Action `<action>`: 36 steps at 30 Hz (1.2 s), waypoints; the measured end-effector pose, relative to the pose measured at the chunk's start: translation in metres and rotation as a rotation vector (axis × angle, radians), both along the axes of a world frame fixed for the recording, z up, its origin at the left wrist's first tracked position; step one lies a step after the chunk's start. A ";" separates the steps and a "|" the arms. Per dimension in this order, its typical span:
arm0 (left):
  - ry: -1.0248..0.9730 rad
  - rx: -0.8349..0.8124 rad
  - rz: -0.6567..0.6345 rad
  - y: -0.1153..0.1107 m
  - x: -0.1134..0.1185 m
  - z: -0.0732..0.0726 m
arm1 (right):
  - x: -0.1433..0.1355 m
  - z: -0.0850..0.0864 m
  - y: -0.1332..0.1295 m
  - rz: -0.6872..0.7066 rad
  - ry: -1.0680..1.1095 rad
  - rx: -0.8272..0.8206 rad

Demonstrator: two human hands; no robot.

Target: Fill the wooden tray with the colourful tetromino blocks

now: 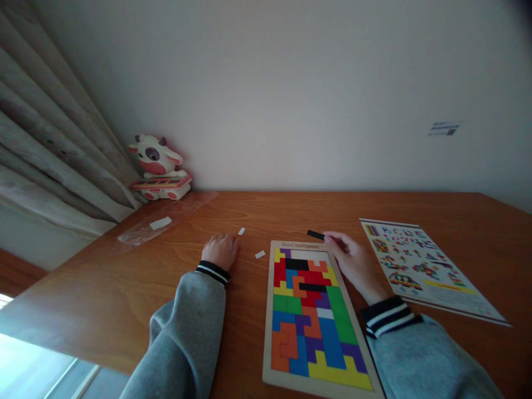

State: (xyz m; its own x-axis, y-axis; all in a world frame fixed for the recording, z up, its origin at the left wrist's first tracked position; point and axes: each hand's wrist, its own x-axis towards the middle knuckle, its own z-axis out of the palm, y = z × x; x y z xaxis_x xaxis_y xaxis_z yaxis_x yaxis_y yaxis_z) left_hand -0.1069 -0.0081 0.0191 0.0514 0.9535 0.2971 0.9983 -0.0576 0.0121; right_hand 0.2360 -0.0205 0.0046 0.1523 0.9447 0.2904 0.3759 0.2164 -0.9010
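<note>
Between the thumb and fingers of my right hand (pixel 349 256) is a thin black puzzle piece (pixel 315 235), pinched at one end just beyond the top right of the board. The wooden puzzle board (pixel 324 389) lies in front of me, filled mostly with blocks in red, blue, green, yellow, purple, orange and black. A bare white strip (pixel 305 255) shows near its top edge. Left of the board, my left hand (pixel 220 250) rests palm down on the table, fingers loosely bent and holding nothing visible. Small white pieces (pixel 260 254) lie on the wood near it.
A printed pattern sheet (pixel 419 260) lies right of the board. Clear plastic wrapping (pixel 139 235) with a white label is on the left. A toy cow with a keyboard (pixel 160 169) stands at the back left beside the curtain (pixel 54 133). A wall closes off the back.
</note>
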 end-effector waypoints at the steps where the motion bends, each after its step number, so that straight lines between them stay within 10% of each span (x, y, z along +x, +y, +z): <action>1: -0.021 0.040 -0.059 0.000 0.000 0.000 | 0.000 0.000 0.000 -0.003 0.001 0.004; 10: -0.253 0.048 -0.842 -0.003 0.019 -0.005 | 0.001 -0.003 0.001 0.003 0.003 0.008; 36: -0.500 0.009 -0.770 -0.003 0.038 -0.015 | -0.014 0.007 -0.009 0.293 -0.681 0.321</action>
